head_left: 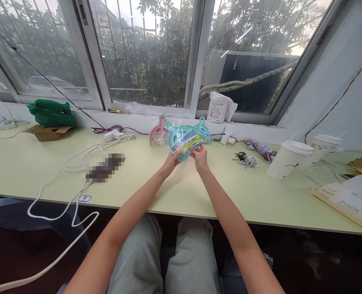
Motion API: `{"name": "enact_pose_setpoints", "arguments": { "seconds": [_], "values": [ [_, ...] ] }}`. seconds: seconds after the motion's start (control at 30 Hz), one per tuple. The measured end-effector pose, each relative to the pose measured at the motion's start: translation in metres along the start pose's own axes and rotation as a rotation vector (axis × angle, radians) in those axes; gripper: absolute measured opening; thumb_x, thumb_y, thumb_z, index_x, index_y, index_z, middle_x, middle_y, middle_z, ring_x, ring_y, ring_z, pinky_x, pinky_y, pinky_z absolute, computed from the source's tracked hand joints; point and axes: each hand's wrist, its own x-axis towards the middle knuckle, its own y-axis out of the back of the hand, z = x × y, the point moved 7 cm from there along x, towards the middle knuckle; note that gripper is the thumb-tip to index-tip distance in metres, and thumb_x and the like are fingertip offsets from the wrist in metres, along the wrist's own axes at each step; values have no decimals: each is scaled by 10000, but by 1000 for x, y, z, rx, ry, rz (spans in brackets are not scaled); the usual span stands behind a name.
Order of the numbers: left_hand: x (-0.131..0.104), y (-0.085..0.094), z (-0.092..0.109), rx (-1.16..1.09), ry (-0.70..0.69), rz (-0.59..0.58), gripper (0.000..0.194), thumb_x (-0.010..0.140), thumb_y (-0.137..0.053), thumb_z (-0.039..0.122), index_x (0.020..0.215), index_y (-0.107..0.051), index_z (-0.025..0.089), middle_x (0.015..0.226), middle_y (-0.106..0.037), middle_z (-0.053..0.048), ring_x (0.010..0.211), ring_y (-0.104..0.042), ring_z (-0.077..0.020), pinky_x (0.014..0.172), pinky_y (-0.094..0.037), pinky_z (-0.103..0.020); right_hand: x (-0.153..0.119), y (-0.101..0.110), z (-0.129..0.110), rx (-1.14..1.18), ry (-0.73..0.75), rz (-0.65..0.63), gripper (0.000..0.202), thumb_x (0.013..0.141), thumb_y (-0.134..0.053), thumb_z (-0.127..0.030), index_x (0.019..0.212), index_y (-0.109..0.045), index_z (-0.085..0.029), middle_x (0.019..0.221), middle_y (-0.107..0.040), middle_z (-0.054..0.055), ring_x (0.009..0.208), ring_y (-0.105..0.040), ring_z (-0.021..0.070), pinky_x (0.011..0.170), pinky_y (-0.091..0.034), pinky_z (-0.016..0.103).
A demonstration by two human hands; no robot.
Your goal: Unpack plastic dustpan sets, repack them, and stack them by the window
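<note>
1. Between your two bare hands, above the pale yellow-green tabletop: one turquoise plastic dustpan with a blue-bristled brush, film-wrapped, yellow-green label facing you.
2. Your left hand: closed on its lower left edge, thumb in front.
3. Your right hand: closed on its lower right edge; paired low grips probably keep the pack steady and its label uncovered.
4. Just behind: a pink plastic dustpan in clear film and a second turquoise dustpan, handles up, seemingly propped against the wall for support.
5. Farther right: a loose heap of small black and silver metal pieces, then a lidded white paper cup, upright.
6. Left: a white plug adapter beside coiled cables.
</note>
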Motion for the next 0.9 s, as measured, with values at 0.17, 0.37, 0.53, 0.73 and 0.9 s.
{"name": "enact_pose_setpoints", "arguments": {
  "seconds": [0.17, 0.37, 0.53, 0.73, 0.9],
  "values": [
    [0, 5, 6, 28, -68, 8, 511, 725, -743, 365, 1181, -570, 210, 1199, -642, -63, 1165, -571, -253, 1004, -441, -398, -2, -1, 1, -12, -55, -55, 374, 597, -777, -175, 914, -579, -195, 886, -710, 21, 870, -680, 187, 808, -591, 362],
    [-6, -1, 2, 89, -34, -18, 570, 715, -754, 389, 1216, -530, 232, 1213, -633, -71, 1069, -627, -246, 942, -472, -411, -4, 2, 0, -12, -49, -5, 362, 596, -774, -176, 903, -582, -196, 883, -712, 19, 844, -675, 175, 788, -588, 341],
    [-10, -21, -14, 110, 113, -218, 557, 738, -716, 499, 1191, -565, 213, 1168, -656, -135, 1087, -623, -278, 945, -452, -439, -5, 1, -9, 10, 57, 56, 397, 622, -752, -195, 983, -588, -201, 987, -715, 48, 921, -668, 182, 803, -573, 325],
    [3, 6, 11, 44, -136, 40, 546, 738, -722, 413, 1220, -514, 261, 1244, -605, -50, 1149, -569, -219, 953, -457, -354, -7, -3, -2, 2, 23, -1, 417, 619, -770, -242, 994, -591, -205, 1008, -704, 44, 915, -660, 167, 800, -562, 301],
    [10, 38, 10, 153, -86, 208, 478, 690, -721, 325, 1111, -511, 241, 1097, -651, -28, 963, -635, -195, 792, -524, -320, 0, -2, 7, -204, -15, -119, 323, 741, -673, -442, 967, -611, -220, 973, -683, 17, 877, -638, 157, 794, -544, 305]
  ]
}}
